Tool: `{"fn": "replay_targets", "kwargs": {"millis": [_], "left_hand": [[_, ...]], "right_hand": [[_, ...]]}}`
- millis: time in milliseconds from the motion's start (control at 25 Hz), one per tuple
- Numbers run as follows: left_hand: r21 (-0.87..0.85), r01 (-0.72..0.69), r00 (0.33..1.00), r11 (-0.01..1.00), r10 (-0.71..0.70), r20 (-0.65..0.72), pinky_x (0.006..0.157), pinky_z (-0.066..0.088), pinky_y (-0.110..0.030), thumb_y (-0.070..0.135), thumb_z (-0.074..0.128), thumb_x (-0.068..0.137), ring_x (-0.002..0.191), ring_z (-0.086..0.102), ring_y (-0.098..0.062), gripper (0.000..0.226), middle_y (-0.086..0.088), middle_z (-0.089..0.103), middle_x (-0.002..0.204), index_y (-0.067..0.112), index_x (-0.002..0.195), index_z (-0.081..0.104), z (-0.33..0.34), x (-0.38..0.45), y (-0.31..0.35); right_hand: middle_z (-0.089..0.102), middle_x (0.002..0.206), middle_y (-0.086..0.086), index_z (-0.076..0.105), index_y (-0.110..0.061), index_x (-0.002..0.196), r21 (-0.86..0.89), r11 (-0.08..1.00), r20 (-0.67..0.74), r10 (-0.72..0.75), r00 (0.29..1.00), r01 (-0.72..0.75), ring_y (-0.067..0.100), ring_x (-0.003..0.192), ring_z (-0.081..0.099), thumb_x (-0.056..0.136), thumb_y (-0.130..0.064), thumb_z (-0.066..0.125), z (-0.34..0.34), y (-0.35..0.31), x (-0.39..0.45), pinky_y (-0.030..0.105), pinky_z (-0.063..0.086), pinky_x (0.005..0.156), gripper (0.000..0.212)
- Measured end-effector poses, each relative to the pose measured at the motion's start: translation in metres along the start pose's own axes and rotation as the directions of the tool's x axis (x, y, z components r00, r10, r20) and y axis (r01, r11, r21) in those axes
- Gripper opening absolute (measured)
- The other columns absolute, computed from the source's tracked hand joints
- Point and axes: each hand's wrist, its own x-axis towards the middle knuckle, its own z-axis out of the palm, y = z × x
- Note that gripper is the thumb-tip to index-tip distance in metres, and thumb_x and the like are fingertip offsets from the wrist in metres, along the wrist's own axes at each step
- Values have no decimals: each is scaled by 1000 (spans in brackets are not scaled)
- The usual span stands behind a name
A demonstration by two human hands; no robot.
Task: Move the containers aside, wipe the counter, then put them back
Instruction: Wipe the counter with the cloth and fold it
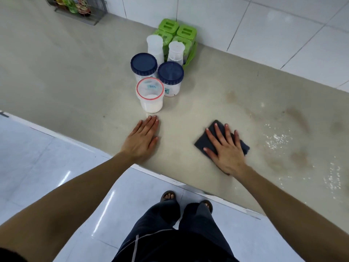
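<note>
A cluster of containers stands mid-counter: a clear tub with a red rim [150, 97] holding white powder, two blue-lidded jars [144, 65] [170, 73], two white plastic bottles [155, 46] [176, 51], and several green-lidded boxes [177, 33] against the wall. My left hand [142, 139] lies flat on the beige counter [79, 87], fingertips just in front of the red-rimmed tub, not touching it. My right hand [225, 148] presses flat with spread fingers on a dark folded cloth [211, 136] to the right of the containers.
Wet streaks and brownish stains [294, 148] cover the counter to the right of the cloth. A wire rack with colourful packets [77, 6] sits at the far left by the tiled wall. The counter's front edge runs diagonally above the glossy floor and my feet.
</note>
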Motion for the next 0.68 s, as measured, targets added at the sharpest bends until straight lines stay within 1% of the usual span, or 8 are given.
{"fn": "replay_targets", "kwargs": {"millis": [80,160,280,360,440,560,640,680], "left_hand": [[27,85,996,996,-84,-35,120,-5,-28,41,14,97,148,6,-13,62,-3,13,161,12,152,13,-4,-27,-24],[33,186,981,982,-183,-69,120,-5,-29,40,15,98,149,6,-16,62,-4,10,161,11,152,12,-6,-42,-42],[29,292,953,956,-289,-86,119,-8,-28,40,14,97,149,8,-19,63,-6,10,161,11,153,9,-7,-50,-53],[27,307,948,951,-303,-92,120,-1,-33,39,14,97,149,9,-19,62,-6,10,161,11,153,9,-5,-49,-53],[16,306,949,952,-304,-82,121,5,-38,38,16,97,149,10,-19,62,-6,12,161,11,152,10,-3,-50,-53],[8,313,947,950,-311,-78,121,7,-40,39,16,97,149,9,-19,63,-6,11,161,10,152,11,-3,-50,-55],[0,304,951,953,-304,-62,122,7,-40,39,15,97,149,8,-19,63,-6,10,161,10,152,10,-3,-49,-55],[1,305,951,953,-304,-58,122,6,-39,39,15,97,149,7,-18,63,-6,10,161,10,152,10,-2,-50,-55]], "right_hand": [[4,163,0,6,-26,155,50,999,-52,-4,999,6,29,150,-4,91,-67,7,-3,-30,30,52,-4,120,76],[8,163,3,12,-17,155,116,993,-95,7,995,4,30,150,1,94,-56,22,0,-79,43,54,2,120,72],[13,163,3,15,-18,154,125,983,-122,-117,986,132,29,150,7,96,-41,31,9,-141,8,54,9,120,65],[14,162,2,17,-25,154,97,967,-145,-221,964,236,27,150,9,98,-40,31,15,-135,-18,51,8,120,59],[14,162,0,18,-29,153,41,966,-123,-250,960,257,26,150,10,100,-44,28,18,-106,-32,51,9,120,57],[11,163,2,13,-29,154,44,996,-102,-75,992,80,28,150,7,99,-48,20,13,-81,-3,53,6,120,59],[10,163,6,12,-26,154,117,989,-129,109,986,-94,31,150,5,98,-48,19,7,-102,37,54,5,119,61],[10,163,8,13,-24,154,153,979,-121,151,981,-131,32,150,5,97,-49,19,5,-124,54,55,4,119,63]]}}
